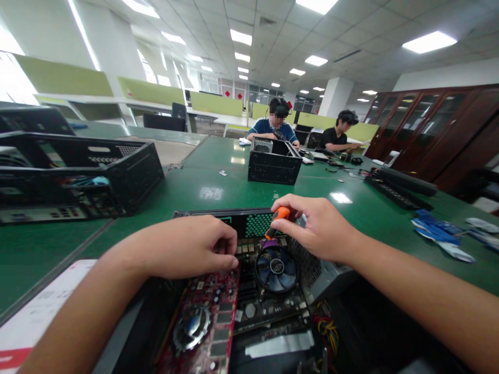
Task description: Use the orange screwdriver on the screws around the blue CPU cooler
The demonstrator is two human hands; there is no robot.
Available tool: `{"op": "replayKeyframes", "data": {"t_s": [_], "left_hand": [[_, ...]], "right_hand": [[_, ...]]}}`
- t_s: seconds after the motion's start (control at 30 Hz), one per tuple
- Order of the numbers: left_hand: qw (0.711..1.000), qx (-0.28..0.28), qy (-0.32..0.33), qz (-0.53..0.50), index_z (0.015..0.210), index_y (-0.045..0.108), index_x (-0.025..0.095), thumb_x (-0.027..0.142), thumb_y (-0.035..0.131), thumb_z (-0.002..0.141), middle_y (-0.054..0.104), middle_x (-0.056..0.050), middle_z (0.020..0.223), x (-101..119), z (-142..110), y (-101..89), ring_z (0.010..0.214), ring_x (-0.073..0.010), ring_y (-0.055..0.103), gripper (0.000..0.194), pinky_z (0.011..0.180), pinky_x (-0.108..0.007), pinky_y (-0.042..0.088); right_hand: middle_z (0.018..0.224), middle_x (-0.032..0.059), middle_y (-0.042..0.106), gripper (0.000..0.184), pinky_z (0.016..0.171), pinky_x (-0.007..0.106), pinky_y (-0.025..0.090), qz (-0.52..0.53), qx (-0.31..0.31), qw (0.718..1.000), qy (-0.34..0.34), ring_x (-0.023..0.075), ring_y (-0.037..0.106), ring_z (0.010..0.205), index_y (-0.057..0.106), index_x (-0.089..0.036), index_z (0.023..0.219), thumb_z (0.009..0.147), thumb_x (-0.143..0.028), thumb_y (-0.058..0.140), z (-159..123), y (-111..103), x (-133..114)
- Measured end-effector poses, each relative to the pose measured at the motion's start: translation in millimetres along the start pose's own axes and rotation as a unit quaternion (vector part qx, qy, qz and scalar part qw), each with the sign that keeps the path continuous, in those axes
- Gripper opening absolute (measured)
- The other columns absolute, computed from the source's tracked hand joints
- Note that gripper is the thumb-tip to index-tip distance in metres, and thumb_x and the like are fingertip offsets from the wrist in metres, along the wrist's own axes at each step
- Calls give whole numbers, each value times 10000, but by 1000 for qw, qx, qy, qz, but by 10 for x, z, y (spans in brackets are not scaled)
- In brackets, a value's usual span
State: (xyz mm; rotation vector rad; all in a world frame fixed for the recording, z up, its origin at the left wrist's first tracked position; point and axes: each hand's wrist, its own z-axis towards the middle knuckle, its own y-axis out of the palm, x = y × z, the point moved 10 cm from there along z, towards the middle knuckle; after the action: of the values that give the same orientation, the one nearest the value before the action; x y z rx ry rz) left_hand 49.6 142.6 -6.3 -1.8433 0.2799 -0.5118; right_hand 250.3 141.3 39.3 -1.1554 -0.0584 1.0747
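My right hand (319, 228) is closed round the handle of an orange and black screwdriver (281, 213), which tilts down behind the round black CPU fan (277, 266). Its tip is too dark to make out against the ports beside a purple connector (268, 243). At the far corner of a red graphics card (224, 296), my left hand (202, 244) is closed, with thumb and curled fingers at the card's edge. The card has its own silver fan (192, 327) and sits in an open computer case (307, 267) over the motherboard (268, 311).
Another open black case (136, 176) lies at the left, and a smaller one (273, 166) stands further back on the green table (218, 156). Blue and white gloves (440, 236) lie at the right. Two people (273, 124) sit across the table among loose parts.
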Motion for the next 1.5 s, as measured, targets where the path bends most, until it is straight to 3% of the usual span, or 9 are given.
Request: {"op": "replayKeyframes", "data": {"t_s": [0.23,0.37,0.5,0.6,0.73,0.83,1.0,1.27,1.5], "left_hand": [[1000,-1,2,1,951,893,346,507,783,981,927,-11,931,3,11,11,834,-272,837,198,758,-392,523],[1000,4,4,4,960,899,346,508,787,986,921,-11,925,9,10,8,835,-270,832,199,750,-389,521],[1000,5,5,2,955,900,345,491,796,990,922,-11,938,33,0,-2,847,-270,836,183,765,-386,519],[1000,1,-4,-1,950,900,346,493,799,998,925,-13,947,33,-5,-4,857,-273,843,185,770,-389,520],[1000,1,-11,6,958,903,348,496,799,984,928,-15,949,24,-3,-9,873,-279,847,183,775,-395,528],[1000,2,-6,6,948,899,346,505,789,974,926,-15,941,18,0,-7,852,-274,839,195,763,-395,525],[1000,-5,-1,6,949,895,348,557,756,988,929,-19,947,-15,12,24,847,-272,840,254,751,-393,521],[1000,6,6,-4,935,894,352,535,786,989,916,-12,916,-5,22,7,832,-271,833,220,747,-391,514],[1000,6,1,-1,949,901,354,520,800,997,920,-9,933,3,10,-4,848,-271,837,200,760,-388,514]], "right_hand": [[1330,132,954,334,1039,404,670,14,5,999,-44,278,895,1159,843,-195,1446,1161,-265,683,-31,-12,-77],[1065,55,922,231,839,317,647,61,51,992,-95,206,830,868,861,-204,1258,1077,-209,717,-100,-190,-167],[804,3,817,193,636,269,535,119,9,987,-110,162,705,645,870,-197,1076,989,-193,698,-160,-167,-161],[734,-11,773,202,566,268,456,137,25,982,-126,146,624,566,866,-204,999,924,-201,678,-195,-218,-168],[715,-12,763,230,561,268,456,133,26,984,-112,151,642,564,874,-201,1019,927,-188,664,-204,-238,-118],[660,-44,695,214,522,259,387,126,49,982,-129,124,557,506,859,-211,971,898,-180,659,-227,-255,-98],[736,-10,771,218,571,266,444,94,26,986,-134,141,630,573,880,-215,989,902,-210,679,-234,-144,-63],[733,-11,779,206,582,266,455,98,20,986,-134,140,636,576,868,-216,982,904,-212,677,-234,-155,-57],[689,-21,769,193,548,244,449,82,-3,984,-157,126,626,525,837,-209,949,898,-197,652,-213,-164,-216]]}}
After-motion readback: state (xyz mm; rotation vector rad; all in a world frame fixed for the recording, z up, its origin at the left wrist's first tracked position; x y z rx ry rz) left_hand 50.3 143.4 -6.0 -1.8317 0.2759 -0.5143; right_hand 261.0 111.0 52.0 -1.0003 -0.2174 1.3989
